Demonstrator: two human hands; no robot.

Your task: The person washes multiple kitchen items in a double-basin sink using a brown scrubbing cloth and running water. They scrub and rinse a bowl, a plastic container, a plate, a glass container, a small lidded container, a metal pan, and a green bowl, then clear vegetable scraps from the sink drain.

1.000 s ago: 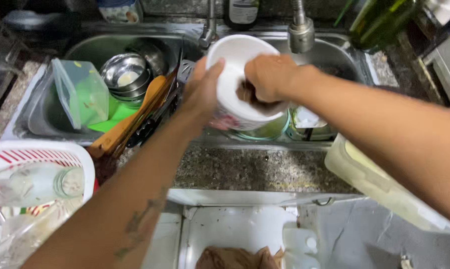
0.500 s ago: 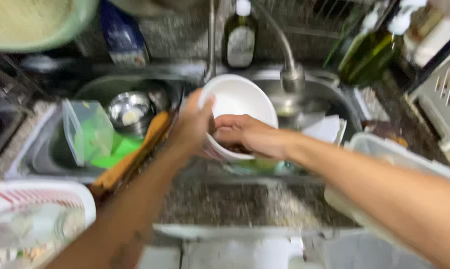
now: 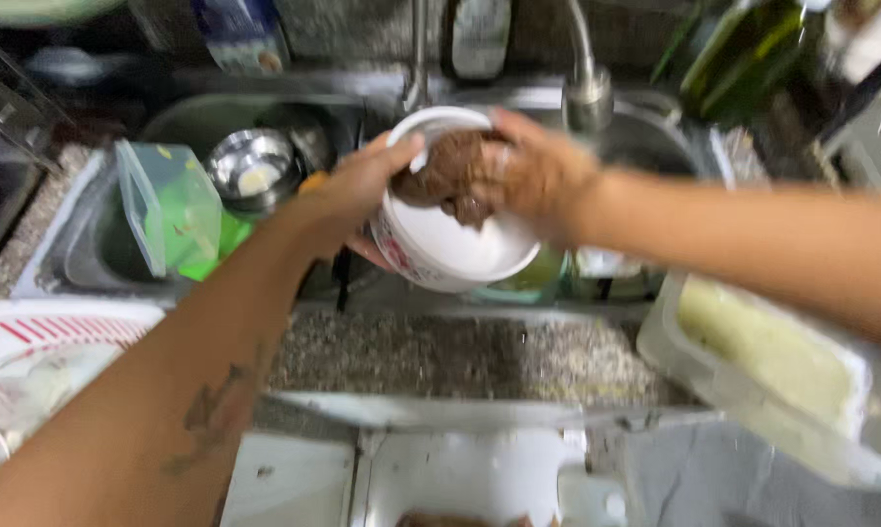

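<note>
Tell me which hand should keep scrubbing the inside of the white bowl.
Right. The right hand is already inside the white bowl with a brown scrubber, while the left hand grips the bowl's rim.

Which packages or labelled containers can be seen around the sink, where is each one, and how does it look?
Blue pouch: behind the sink, left; blurred.
Dark bottle with a pale label: behind the tap.
Green bottle: back right, leaning.
White tub with red print: over the sink, left hand gripping it.
No screens or signs.
</note>
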